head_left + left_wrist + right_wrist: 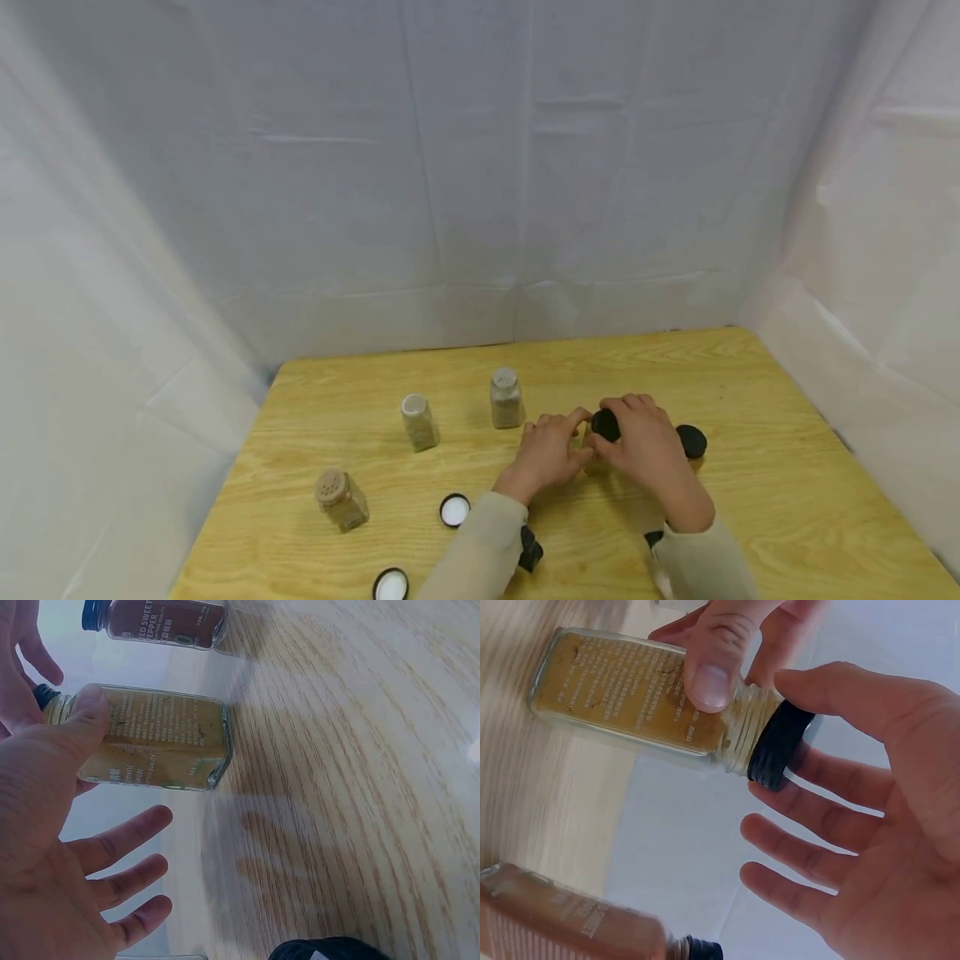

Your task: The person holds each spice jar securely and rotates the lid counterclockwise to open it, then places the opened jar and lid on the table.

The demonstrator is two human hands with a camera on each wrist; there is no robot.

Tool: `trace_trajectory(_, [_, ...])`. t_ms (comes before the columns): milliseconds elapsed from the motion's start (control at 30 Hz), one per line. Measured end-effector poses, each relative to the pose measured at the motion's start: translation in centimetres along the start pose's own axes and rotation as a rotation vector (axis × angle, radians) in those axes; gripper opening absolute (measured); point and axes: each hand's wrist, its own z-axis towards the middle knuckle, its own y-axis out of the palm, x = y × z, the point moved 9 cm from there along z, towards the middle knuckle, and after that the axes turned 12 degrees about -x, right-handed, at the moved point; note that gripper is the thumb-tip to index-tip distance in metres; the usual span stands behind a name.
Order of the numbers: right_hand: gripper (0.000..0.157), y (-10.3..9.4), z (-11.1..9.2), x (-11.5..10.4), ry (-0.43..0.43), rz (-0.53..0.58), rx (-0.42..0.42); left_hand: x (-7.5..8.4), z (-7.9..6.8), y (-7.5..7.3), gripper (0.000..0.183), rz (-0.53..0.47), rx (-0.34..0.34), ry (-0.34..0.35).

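A square glass jar of yellow-brown turmeric powder (622,694) stands upright on the table, toward the right in the head view. My left hand (546,454) pinches it near the neck between thumb and index finger; the other left fingers extend away from the glass. At the jar's mouth, my right hand (648,442) pinches a black screw lid (780,746) between thumb and fingers. The lid sits tilted against the threaded neck, with several threads showing. Close by on the right is a black-capped jar of red sweet pepper (169,621), touched by neither hand.
Left of my hands stand a glass shaker (506,404), another pale-topped shaker (420,423) and a shaker with a tan perforated top (341,500). Two black-rimmed lids with white insides, an upper one (454,510) and a lower one (391,585), lie near my left sleeve. White sheeting (465,167) surrounds the table.
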Motion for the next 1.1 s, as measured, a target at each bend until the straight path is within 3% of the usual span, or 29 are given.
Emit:
trace_trajectory(167, [0.047, -0.7, -1.4, -0.2, -0.008, 0.011, 0.055, 0.1, 0.0, -0.1, 0.047, 0.027, 0.005, 0.004])
trace_trajectory(367, [0.043, -0.5, -3.7, -0.3, 0.020, 0.133, 0.012, 0.2, 0.0, -0.1, 0.052, 0.026, 0.002, 0.003])
trace_trajectory(533, [0.035, 0.7, -4.4, -0.4, -0.009, 0.194, 0.006, 0.1, 0.0, -0.1, 0.057, 0.011, 0.005, 0.004])
trace_trajectory(733, [0.038, 3.2, -4.8, 0.7, 0.067, 0.255, -0.106, 0.0, 0.0, 0.1, 0.061, -0.010, -0.001, 0.008])
trace_trajectory(933, [0.037, 5.2, -4.6, 1.2, 0.089, 0.300, -0.211, 0.0, 0.2, 0.2, 0.062, -0.020, 0.000, -0.004])
trace_trajectory(1100, [0.037, 6.5, -4.7, 1.5, 0.086, 0.302, -0.230, 0.1, 0.1, 0.1, 0.064, -0.007, 0.004, -0.006])
